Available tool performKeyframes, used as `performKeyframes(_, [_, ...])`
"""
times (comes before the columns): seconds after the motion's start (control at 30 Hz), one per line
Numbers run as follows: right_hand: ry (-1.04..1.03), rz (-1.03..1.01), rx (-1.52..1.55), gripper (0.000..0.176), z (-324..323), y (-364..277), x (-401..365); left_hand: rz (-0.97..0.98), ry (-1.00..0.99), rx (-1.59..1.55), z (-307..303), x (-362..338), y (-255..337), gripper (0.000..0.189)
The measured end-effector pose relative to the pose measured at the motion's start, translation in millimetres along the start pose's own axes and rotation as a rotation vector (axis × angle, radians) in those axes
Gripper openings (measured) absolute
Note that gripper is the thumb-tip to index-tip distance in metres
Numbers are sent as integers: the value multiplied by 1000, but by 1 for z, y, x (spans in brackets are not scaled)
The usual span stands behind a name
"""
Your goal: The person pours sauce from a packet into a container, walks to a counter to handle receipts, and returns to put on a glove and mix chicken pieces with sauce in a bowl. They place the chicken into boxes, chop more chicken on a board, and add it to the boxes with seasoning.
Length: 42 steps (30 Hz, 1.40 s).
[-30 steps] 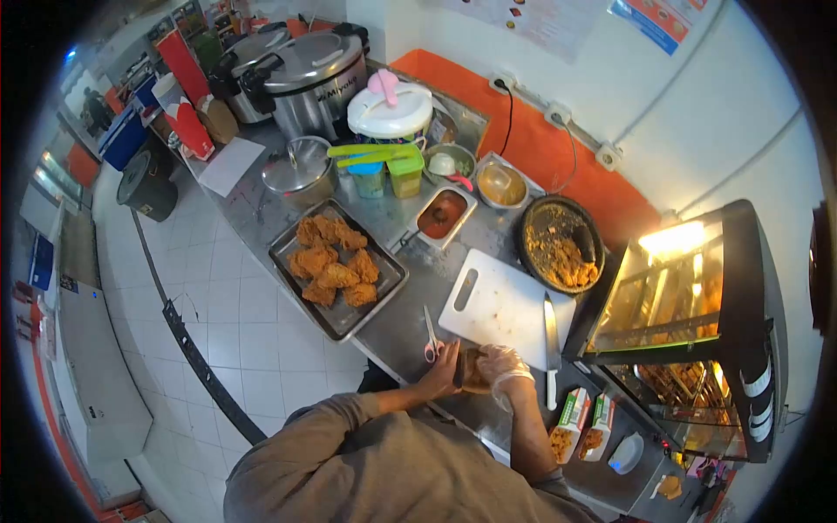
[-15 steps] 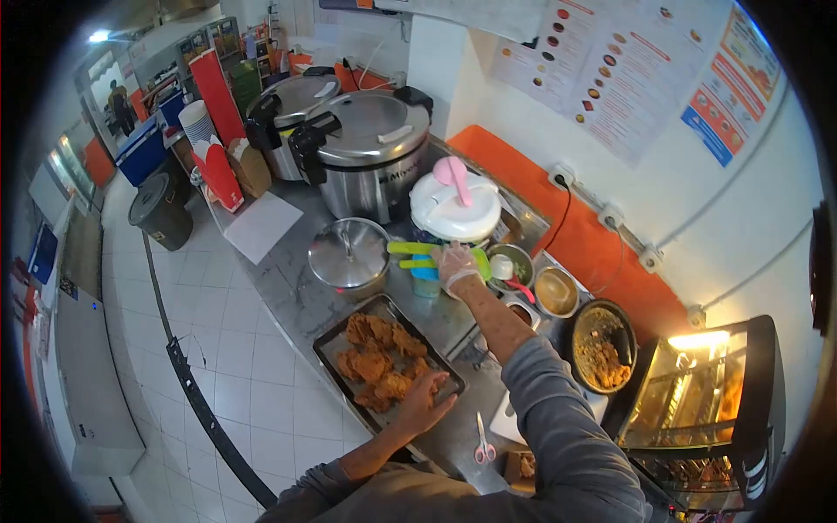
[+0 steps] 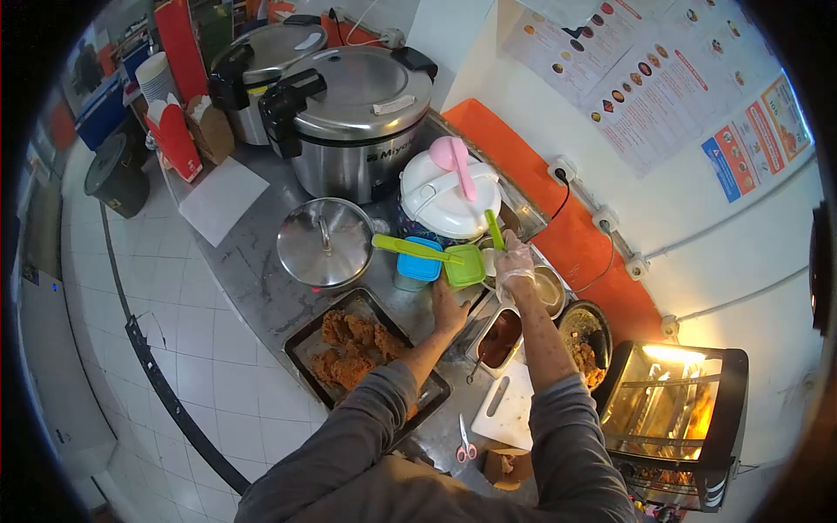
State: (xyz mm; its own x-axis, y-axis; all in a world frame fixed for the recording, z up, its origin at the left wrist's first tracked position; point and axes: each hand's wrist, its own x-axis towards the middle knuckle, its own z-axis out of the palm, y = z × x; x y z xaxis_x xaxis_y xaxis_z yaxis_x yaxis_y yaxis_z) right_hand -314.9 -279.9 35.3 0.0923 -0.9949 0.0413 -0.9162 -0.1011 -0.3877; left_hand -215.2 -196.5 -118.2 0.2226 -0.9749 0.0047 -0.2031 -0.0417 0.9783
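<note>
My gloved right hand (image 3: 516, 264) is closed around a green handle (image 3: 494, 229) that sticks up past its fingers; the handle's lower end is hidden. Just left of it, my bare left hand (image 3: 448, 307) has its fingers at the lower edge of a green square scoop (image 3: 466, 265), partly hidden and seemingly gripping it. That scoop's long handle lies across a blue-lidded container (image 3: 418, 260). Below my left forearm, a dark baking tray (image 3: 301, 336) holds several pieces of fried chicken (image 3: 353, 366).
A lidded steel pot (image 3: 324, 244), a white-lidded pot (image 3: 445, 205) with a pink ladle (image 3: 462, 166), and large cookers (image 3: 357, 131) stand behind. Nearby are a sauce pan (image 3: 500, 338), white cutting board (image 3: 506, 405), scissors (image 3: 466, 443), and a lit warming cabinet (image 3: 680, 410).
My left hand has left the chicken tray and moved up to the green scoop. My right hand has shifted right with one green handle, now apart from the other. The view has tilted closer.
</note>
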Motion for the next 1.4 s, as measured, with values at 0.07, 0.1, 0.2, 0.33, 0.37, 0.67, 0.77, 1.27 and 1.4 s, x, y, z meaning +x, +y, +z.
performKeyframes(0.07, [-105, 70, 69, 36, -1, 0, -3, -48, -8, -27, 13, -4, -4, 104])
performKeyframes(0.1, [-206, 140, 147, 40, 1, 2, -8, -92, -16, -46, 19, -8, -6, 104])
performKeyframes(0.2, [-352, -52, -218, 45, 3, 1, -23, -157, 180, 78, 29, -9, 6, 101])
performKeyframes(0.33, [-431, -197, -579, 37, 22, -2, -35, 22, 193, 209, 36, 20, -30, 85])
performKeyframes(0.37, [-430, -197, -586, 37, 28, 0, -37, 22, 194, 202, 30, 21, -29, 85])
performKeyframes(0.67, [-677, -401, -645, 27, 4, -25, -57, 233, 132, 76, 3, -20, -14, 73])
performKeyframes(0.77, [-597, -418, -385, 35, -23, -25, -53, 229, 71, 153, -23, -47, 2, 79])
performKeyframes(1.27, [361, -597, 763, 8, -114, -40, -207, 536, 107, 142, -126, -126, 115, 85])
performKeyframes(1.4, [181, -666, 411, 31, -111, -43, -285, 725, -118, 169, -131, -167, 155, 85])
